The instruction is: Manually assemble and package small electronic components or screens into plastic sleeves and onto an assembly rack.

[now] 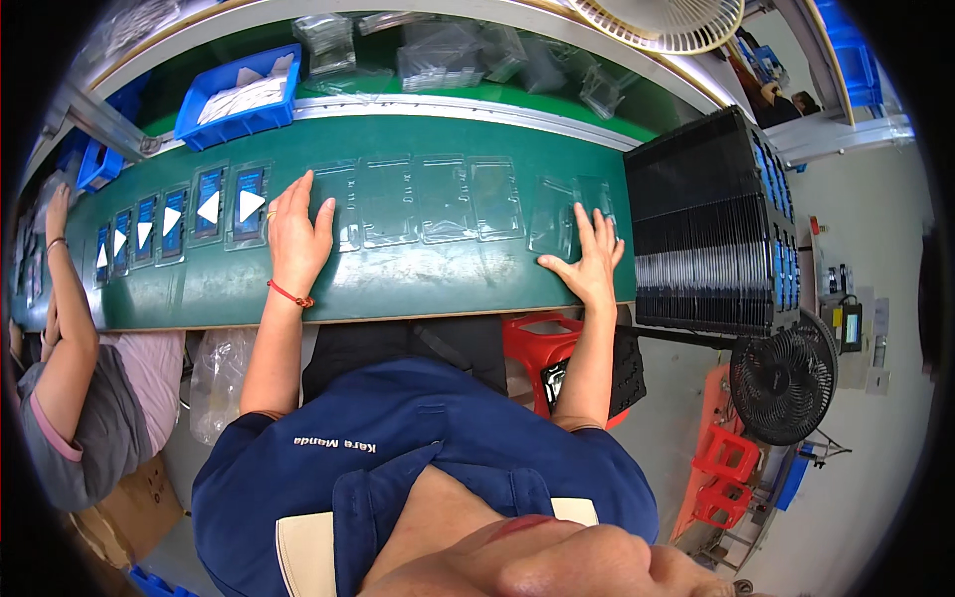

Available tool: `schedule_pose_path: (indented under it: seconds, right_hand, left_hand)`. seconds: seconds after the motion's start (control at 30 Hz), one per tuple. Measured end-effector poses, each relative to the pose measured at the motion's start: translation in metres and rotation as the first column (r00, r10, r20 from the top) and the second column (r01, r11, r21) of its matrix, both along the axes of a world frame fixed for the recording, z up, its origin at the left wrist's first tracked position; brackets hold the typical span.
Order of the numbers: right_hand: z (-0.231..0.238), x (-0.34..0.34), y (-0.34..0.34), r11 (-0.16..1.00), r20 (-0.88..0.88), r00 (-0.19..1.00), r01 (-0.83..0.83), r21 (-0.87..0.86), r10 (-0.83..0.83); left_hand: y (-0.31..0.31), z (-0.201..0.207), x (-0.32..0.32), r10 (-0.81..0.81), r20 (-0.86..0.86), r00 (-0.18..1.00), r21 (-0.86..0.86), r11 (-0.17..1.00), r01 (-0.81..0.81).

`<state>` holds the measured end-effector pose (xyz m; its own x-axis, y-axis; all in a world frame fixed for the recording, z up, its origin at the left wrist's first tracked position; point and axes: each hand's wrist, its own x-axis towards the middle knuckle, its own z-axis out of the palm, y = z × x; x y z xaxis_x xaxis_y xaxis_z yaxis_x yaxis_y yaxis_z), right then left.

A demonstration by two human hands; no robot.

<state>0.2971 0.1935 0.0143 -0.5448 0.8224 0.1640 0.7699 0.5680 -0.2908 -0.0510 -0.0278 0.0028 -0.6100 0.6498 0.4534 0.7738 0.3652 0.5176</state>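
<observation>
My left hand (298, 231) lies with its fingers stretched out on the green bench, a red cord at its wrist. It covers the left side of a clear plastic tray (343, 204). Further right, my right hand (589, 257) is spread, its fingertips on clear plastic trays (550, 217) near the bench's right end. Whether it presses on one or two of them I cannot tell. Between my hands stand three clear trays in a row, one of them a shallow blister (444, 204). Left of my left hand, a tray holds a dark blue panel (250, 199) with a white triangular piece on it.
More filled trays (208, 202) run leftward toward a co-worker's arm (70, 289). A blue bin (242, 99) of white pieces stands behind. Clear packages (443, 60) lie on the back shelf. Tall stacked black trays (706, 234) border the right end, near a black fan (784, 378).
</observation>
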Motion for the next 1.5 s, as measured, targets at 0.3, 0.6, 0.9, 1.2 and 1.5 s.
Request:
schedule_pose_path:
  seconds: [0.3,0.6,0.9,1.2,1.5]
  right_hand:
    - [0.03,0.0,-0.014,0.964,-0.092,0.987,-0.107,0.243,0.133]
    - [0.249,0.14,0.031,0.658,-0.217,0.871,0.478,0.581,-0.441]
    - [0.252,0.22,0.142,0.651,0.034,0.668,0.71,0.27,-0.743]
    - [0.282,0.204,0.119,0.665,0.057,0.686,0.677,0.317,-0.725]
    - [0.268,0.2,0.121,0.82,0.042,0.82,0.567,0.077,-0.571]
  left_hand:
    - [0.006,-0.014,-0.008,-0.089,0.094,0.992,0.134,0.988,0.076]
    - [0.003,-0.018,-0.011,-0.1,0.189,0.977,0.155,0.985,0.071]
    - [0.002,-0.022,-0.011,-0.093,0.172,0.981,0.13,0.989,0.071]
    - [0.0,-0.02,-0.01,-0.074,0.08,0.994,0.068,0.995,0.069]
    - [-0.001,-0.023,-0.01,-0.08,0.093,0.992,0.076,0.994,0.073]
